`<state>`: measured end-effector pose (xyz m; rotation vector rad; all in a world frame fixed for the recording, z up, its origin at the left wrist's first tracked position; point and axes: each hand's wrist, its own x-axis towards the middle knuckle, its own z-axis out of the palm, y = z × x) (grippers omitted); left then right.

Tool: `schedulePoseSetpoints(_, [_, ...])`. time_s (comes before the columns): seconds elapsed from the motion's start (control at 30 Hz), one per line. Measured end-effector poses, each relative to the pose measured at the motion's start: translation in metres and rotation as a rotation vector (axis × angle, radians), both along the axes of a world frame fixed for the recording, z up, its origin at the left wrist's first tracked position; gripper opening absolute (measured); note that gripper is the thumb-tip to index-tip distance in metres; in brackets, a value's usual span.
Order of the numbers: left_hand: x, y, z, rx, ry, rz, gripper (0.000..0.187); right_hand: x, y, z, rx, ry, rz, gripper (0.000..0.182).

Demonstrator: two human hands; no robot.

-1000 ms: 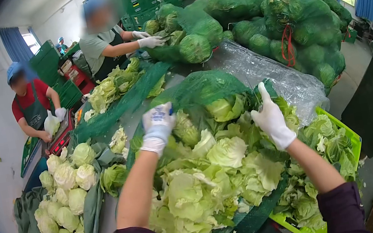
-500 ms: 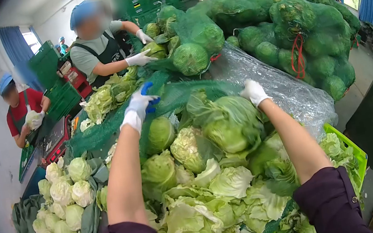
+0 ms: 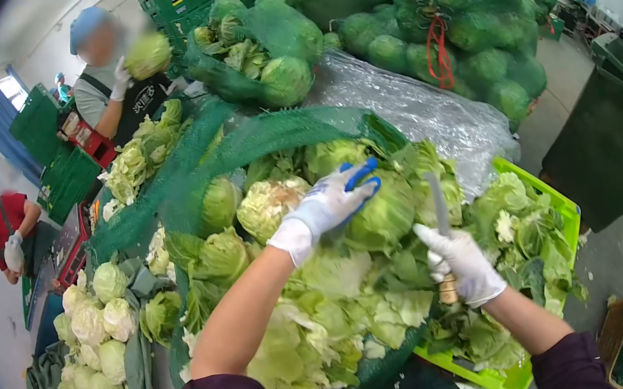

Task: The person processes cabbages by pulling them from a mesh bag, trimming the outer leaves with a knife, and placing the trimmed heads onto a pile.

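Note:
My left hand [image 3: 339, 199], in a white glove with blue on the fingers, lies with fingers spread on top of a large green cabbage [image 3: 386, 215]. A knife [image 3: 439, 205] is in my right hand [image 3: 461, 261], also gloved in white; its blade points up and its wooden handle shows below my fist. The blade stands just right of the cabbage. Around it are more cabbages [image 3: 217, 203], one with a browned patch [image 3: 272, 208], and many loose leaves [image 3: 308, 362]. Green netting [image 3: 268, 137] lies behind the heap.
Trimmed pale cabbages [image 3: 101, 348] are piled at left. A lime-green crate [image 3: 572, 232] holding leaves stands at right, near a dark green bin [image 3: 609, 134]. Full net sacks [image 3: 465, 26] sit behind clear plastic sheeting [image 3: 413, 110]. Across the table, a co-worker holds a cabbage [image 3: 148, 55].
My left hand has moved from the netting onto the cabbage. My right hand has left the cabbage's far side and now grips a knife. The co-worker opposite has lifted a cabbage.

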<state>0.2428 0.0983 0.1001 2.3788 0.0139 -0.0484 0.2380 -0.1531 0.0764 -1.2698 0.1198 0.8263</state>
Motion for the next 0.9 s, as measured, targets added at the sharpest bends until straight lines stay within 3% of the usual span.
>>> schedulePoseSetpoints(0.03, [-0.004, -0.002, -0.003, -0.195, 0.015, -0.042, 0.064, -0.010, 0.003, -0.004, 0.002, 0.008, -0.031, 0.027])
schedulePoseSetpoints(0.07, [-0.010, -0.009, -0.009, -0.196, 0.024, -0.042, 0.064, -0.019, 0.003, -0.010, 0.006, 0.016, -0.061, 0.028])
schedulePoseSetpoints(0.13, [-0.029, -0.027, -0.005, 0.023, -0.074, 0.064, 0.070, -0.020, 0.008, -0.031, 0.130, 0.020, -0.107, 0.035])
schedulePoseSetpoints(0.2, [-0.054, -0.054, -0.004, 0.054, -0.261, 0.072, 0.062, -0.025, 0.018, -0.032, 0.109, 0.108, -0.136, 0.035])
schedulePoseSetpoints(0.27, [-0.080, -0.077, 0.002, 0.042, -0.428, 0.083, 0.056, -0.029, 0.012, -0.060, 0.136, 0.018, -0.172, 0.035])
schedulePoseSetpoints(0.3, [-0.092, -0.084, 0.013, -0.024, -0.495, 0.063, 0.053, -0.037, 0.006, -0.051, 0.146, 0.002, -0.184, 0.033])
schedulePoseSetpoints(0.33, [-0.106, -0.089, 0.016, 0.065, -0.577, 0.071, 0.056, -0.043, 0.004, -0.046, 0.137, -0.061, -0.204, 0.031])
schedulePoseSetpoints(0.4, [-0.126, -0.084, 0.004, -0.299, -0.700, 0.138, 0.060, -0.051, -0.003, -0.026, 0.123, -0.349, -0.127, 0.029])
schedulePoseSetpoints(0.5, [-0.185, -0.088, 0.039, -0.924, -0.604, 0.404, 0.067, -0.052, -0.001, 0.029, 0.248, -0.882, 0.035, 0.060])
schedulePoseSetpoints(0.53, [-0.207, -0.080, 0.040, -0.978, -0.554, 0.474, 0.065, -0.053, 0.004, 0.047, 0.254, -0.876, 0.036, 0.060])
schedulePoseSetpoints(0.6, [-0.235, -0.072, 0.018, -0.966, -0.654, 0.472, 0.062, -0.061, 0.013, 0.073, 0.046, -1.288, 0.433, 0.069])
schedulePoseSetpoints(0.67, [-0.270, -0.062, -0.017, -0.935, -0.603, 0.589, 0.060, -0.073, 0.048, 0.045, 0.139, -1.396, 0.514, 0.064])
schedulePoseSetpoints(0.73, [-0.295, -0.060, -0.029, -0.904, -0.556, 0.711, 0.058, -0.090, 0.082, -0.006, 0.005, -1.421, 0.542, 0.052])
schedulePoseSetpoints(0.8, [-0.312, -0.057, -0.030, -0.604, -0.535, 0.808, 0.053, -0.117, 0.084, 0.002, -0.165, -1.439, 0.590, 0.048])
schedulePoseSetpoints(0.83, [-0.313, -0.049, -0.029, 0.015, -0.569, 0.718, 0.045, -0.130, 0.088, 0.000, -0.074, -1.428, 0.462, 0.045])
schedulePoseSetpoints(0.87, [-0.313, -0.046, -0.029, 0.015, -0.562, 0.729, 0.045, -0.138, 0.093, -0.001, -0.070, -1.422, 0.474, 0.045])
schedulePoseSetpoints(0.9, [-0.307, -0.051, -0.021, 0.077, -0.634, 0.703, 0.043, -0.148, 0.096, -0.005, -0.020, -1.350, 0.335, 0.044])
